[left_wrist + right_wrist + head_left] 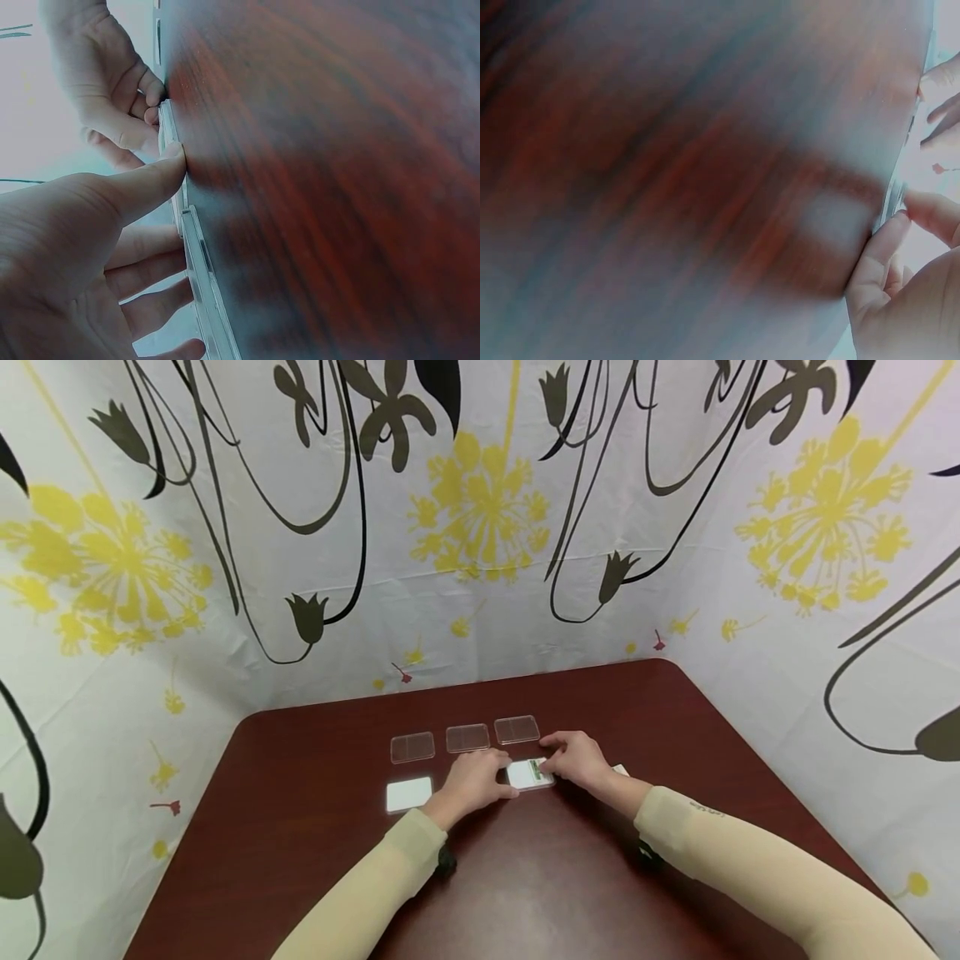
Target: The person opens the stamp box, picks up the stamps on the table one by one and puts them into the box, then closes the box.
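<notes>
A flat clear case (519,775) with a white inside lies on the dark table between the two hands. My left hand (472,779) holds its left end, thumb at the near edge and a finger at the far edge. In the left wrist view the left thumb (161,180) presses the case's near edge. My right hand (577,757) is at the other end, where its fingertips pinch a white card with green print (537,768) over the case. The right wrist view shows the right thumb (885,240) and index finger close together there; the card's edge is hard to make out.
Three clear flat lids (412,747) lie in a row behind the hands. Left of the left hand is another flat case with a white inside (409,795). A small white thing (621,770) shows partly behind the right wrist. Patterned cloth (480,610) hangs behind the table (315,827).
</notes>
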The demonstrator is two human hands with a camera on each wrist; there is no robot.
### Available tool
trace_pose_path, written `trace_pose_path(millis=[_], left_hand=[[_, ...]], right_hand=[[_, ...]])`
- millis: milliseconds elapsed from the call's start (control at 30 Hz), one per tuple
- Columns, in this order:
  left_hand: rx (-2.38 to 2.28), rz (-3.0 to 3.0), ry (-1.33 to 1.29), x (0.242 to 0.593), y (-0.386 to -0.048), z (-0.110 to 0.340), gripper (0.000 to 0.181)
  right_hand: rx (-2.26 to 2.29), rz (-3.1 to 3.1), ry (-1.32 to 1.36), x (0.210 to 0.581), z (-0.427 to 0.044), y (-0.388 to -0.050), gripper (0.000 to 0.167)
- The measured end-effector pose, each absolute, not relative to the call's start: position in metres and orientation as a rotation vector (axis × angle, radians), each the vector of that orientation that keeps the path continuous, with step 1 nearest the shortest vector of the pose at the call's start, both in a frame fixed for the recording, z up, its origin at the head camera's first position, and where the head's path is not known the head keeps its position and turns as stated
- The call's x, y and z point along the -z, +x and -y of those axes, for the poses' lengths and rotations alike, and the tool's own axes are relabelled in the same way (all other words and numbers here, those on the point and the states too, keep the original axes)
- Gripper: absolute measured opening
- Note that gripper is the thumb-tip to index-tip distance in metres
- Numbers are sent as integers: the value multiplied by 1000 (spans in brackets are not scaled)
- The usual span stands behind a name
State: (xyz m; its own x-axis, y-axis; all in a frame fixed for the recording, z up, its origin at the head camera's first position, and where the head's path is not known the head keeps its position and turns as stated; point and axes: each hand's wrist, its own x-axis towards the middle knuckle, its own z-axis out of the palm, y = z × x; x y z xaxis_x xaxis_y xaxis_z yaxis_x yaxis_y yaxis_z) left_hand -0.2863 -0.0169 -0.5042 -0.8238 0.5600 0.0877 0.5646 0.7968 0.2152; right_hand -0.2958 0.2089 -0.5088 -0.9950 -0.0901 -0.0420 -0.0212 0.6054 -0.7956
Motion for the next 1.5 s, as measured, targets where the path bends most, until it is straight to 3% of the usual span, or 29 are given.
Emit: trace_pose_path(millis=[267,1100,1500], left_hand=[[357,2965,-928,503,-286,16,55],[354,2945,-915,504,-287,16,57],[345,2941,-918,504,-287,17,60]], right_hand=[[1552,-2538,-34,503,-215,-293,46],[1557,-2518,-134,453,-236,-284,33],[1521,-2568,-158,443,-270,-277,33]])
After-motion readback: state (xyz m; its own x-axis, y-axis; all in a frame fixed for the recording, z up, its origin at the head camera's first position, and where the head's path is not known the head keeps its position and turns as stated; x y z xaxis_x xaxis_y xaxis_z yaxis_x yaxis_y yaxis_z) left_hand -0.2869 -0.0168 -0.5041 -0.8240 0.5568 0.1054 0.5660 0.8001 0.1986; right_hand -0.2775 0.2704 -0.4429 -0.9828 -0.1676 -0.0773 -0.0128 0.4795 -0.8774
